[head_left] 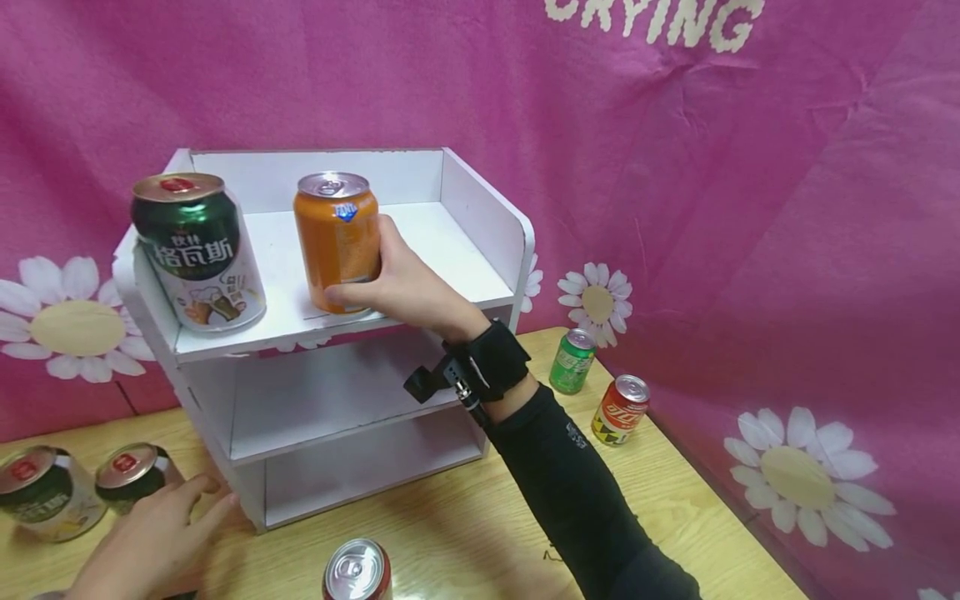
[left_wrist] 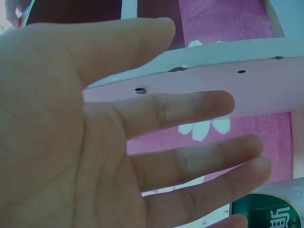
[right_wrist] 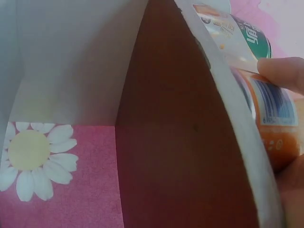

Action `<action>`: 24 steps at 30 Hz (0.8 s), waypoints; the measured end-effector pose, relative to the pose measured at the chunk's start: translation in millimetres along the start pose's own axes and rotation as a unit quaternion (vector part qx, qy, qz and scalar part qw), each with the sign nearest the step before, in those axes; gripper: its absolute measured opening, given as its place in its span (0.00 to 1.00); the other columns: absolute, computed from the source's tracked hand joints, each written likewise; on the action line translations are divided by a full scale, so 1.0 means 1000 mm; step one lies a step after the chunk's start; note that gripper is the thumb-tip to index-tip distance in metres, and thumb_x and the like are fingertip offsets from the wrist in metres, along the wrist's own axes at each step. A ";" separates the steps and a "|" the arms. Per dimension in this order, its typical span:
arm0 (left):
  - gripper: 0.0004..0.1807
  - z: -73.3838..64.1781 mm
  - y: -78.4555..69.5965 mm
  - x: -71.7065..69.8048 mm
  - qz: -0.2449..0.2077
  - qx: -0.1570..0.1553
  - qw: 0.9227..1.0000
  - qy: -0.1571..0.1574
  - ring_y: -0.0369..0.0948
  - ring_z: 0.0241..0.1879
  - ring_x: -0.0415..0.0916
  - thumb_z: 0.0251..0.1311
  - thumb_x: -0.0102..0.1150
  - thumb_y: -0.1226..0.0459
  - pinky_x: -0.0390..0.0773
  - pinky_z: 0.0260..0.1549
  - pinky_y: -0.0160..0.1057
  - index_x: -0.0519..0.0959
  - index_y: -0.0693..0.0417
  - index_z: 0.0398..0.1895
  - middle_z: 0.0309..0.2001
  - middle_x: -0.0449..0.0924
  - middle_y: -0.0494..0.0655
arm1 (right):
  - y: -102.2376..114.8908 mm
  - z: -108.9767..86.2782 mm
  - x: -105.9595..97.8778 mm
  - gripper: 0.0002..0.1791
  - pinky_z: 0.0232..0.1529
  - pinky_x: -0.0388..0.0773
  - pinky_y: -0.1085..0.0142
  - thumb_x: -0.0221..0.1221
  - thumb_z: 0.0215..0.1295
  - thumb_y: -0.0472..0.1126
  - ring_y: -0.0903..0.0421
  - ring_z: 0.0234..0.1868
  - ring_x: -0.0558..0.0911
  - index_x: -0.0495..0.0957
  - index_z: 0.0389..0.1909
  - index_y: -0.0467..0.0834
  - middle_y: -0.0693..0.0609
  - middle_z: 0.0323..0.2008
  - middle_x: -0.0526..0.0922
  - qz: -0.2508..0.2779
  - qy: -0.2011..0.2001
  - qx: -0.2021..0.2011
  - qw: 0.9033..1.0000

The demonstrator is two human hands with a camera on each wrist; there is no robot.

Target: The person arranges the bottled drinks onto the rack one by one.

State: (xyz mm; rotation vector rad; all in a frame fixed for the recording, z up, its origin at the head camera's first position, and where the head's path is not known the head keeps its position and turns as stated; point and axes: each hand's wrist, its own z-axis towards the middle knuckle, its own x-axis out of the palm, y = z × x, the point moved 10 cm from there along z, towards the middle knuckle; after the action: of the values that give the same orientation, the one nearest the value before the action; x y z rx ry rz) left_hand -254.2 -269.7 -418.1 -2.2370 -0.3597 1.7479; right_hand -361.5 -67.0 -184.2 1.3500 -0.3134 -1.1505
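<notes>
My right hand [head_left: 416, 279] grips an orange Fanta can [head_left: 333, 242] upright at the front of the white shelf's [head_left: 487, 225] top board. In the right wrist view, a finger and part of the thumb lie on the orange can [right_wrist: 278, 118], beside its barcode. Left of it stands a green and white can [head_left: 198, 258] with a gold lid. My left hand [head_left: 153, 533] is low on the left with fingers spread, nearest a similar green can [head_left: 131, 475] that it partly hides. The left wrist view shows this left hand [left_wrist: 104, 142] with nothing in its palm.
Another green and white can [head_left: 48, 492] stands at the far left of the wooden table [head_left: 450, 517]. A silver-lidded can [head_left: 357, 571] is at the front. Right of the shelf are a green can [head_left: 572, 361] and a red and yellow can [head_left: 620, 410]. A pink cloth [head_left: 712, 208] hangs behind.
</notes>
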 end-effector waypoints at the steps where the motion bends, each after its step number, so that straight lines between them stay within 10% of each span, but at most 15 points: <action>1: 0.41 0.000 0.000 0.001 0.000 -0.001 1.000 0.004 0.63 0.43 0.76 0.66 0.37 0.38 0.73 0.36 0.63 0.71 0.70 0.54 0.46 0.77 0.67 | 0.000 0.000 0.000 0.37 0.53 0.70 0.70 0.67 0.53 0.38 0.59 0.51 0.72 0.54 0.58 0.46 0.51 0.52 0.68 -0.001 -0.002 0.000 1.000; 24: 0.40 0.000 -0.002 0.001 0.003 -0.004 1.000 0.003 0.62 0.43 0.76 0.65 0.40 0.37 0.74 0.35 0.63 0.72 0.69 0.54 0.46 0.77 0.67 | 0.000 0.001 -0.002 0.37 0.49 0.72 0.71 0.70 0.50 0.45 0.61 0.47 0.75 0.57 0.56 0.44 0.53 0.47 0.73 -0.076 -0.054 -0.010 0.996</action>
State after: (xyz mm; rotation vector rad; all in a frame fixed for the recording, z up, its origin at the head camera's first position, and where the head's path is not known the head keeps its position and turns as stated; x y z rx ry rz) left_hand -254.4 -267.7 -418.3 -2.2504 -0.3610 1.7454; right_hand -363.0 -66.1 -183.4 1.3140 -0.2812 -1.3531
